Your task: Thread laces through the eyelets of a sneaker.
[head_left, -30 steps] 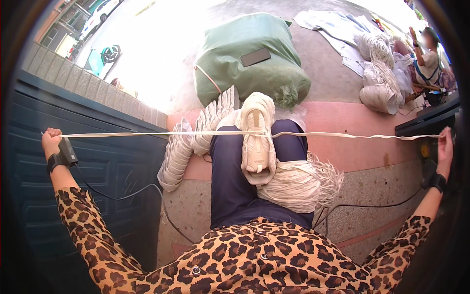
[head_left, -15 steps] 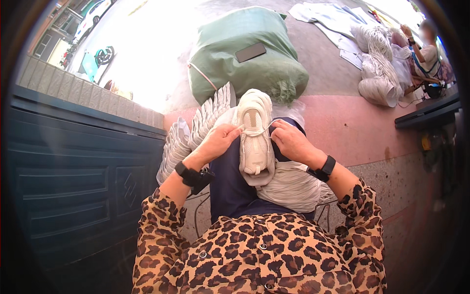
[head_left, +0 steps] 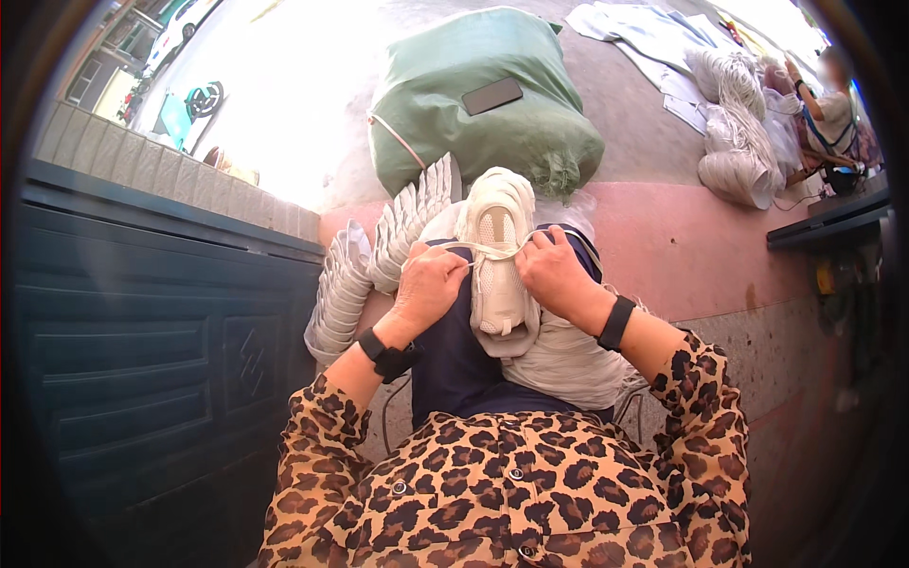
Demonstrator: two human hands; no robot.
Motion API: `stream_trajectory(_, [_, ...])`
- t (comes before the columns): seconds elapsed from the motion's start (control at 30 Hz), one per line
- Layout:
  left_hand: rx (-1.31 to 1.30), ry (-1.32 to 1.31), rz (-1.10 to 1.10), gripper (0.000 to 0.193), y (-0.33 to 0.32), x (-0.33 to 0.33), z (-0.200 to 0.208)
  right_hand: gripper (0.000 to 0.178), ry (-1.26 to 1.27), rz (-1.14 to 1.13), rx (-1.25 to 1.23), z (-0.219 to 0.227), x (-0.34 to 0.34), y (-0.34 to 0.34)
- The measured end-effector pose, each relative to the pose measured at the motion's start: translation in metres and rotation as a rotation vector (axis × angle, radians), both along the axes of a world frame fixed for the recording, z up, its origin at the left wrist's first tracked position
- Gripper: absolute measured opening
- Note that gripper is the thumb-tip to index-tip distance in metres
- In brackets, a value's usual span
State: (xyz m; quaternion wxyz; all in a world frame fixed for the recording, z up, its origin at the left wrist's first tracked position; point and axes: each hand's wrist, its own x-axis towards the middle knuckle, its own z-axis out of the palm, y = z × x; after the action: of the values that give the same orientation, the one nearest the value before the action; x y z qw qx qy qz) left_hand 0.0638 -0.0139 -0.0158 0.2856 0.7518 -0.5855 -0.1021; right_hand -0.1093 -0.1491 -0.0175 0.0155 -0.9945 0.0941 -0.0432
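A cream shoe upper lies lengthwise on my lap, its mesh tongue facing up. Across its middle runs a pale shoelace, crossed over itself. At the left of the upper, my left hand is closed on one end of the lace. My right hand pinches the other end close to the upper's right edge. More laces in a thick pale bundle rest on my right thigh, under my right forearm.
Stacked grey-white uppers stand left of my knees. Ahead sits a big green sack with a phone on it. A dark blue panelled door borders the left. At far right a person sits near lace bundles.
My left hand has moved slightly down and left, drawing its lace end outward. The crossed lace now stretches wider over the upper. My right hand stays near the upper's right edge.
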Motion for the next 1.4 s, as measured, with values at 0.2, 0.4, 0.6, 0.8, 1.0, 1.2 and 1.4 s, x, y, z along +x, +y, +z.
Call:
stream_trajectory(0.2, [0.002, -0.163, -0.046, 0.007, -0.007, -0.004, 0.002, 0.015, -0.014, -0.076, -0.012, -0.002, -0.005, 0.001])
stream_trajectory(0.4, [0.122, -0.239, -0.198, 0.009, -0.019, -0.001, 0.005, 0.017, 0.027, -0.133, 0.035, -0.007, -0.003, 0.005])
stream_trajectory(0.6, [0.015, 0.022, 0.092, 0.011, -0.014, -0.006, -0.007, 0.011, -0.205, -0.282, 0.144, -0.011, -0.007, -0.001])
stream_trajectory(0.8, [0.186, -0.368, 0.028, 0.028, 0.002, -0.033, 0.006, 0.027, 0.013, -0.305, 0.127, 0.005, -0.005, 0.017])
stream_trajectory(1.0, [0.375, -0.385, -0.066, 0.021, -0.009, -0.024, 0.002, 0.021, 0.047, -0.215, 0.296, -0.008, -0.007, 0.000])
stream_trajectory(1.2, [0.158, -0.035, -0.138, 0.019, -0.003, -0.008, -0.004, 0.017, -0.246, -0.144, 0.435, -0.023, -0.013, -0.001])
stream_trajectory(1.4, [-0.036, -0.023, -0.078, 0.014, -0.023, -0.017, 0.012, 0.011, -0.472, -0.205, 0.558, -0.023, -0.014, 0.010])
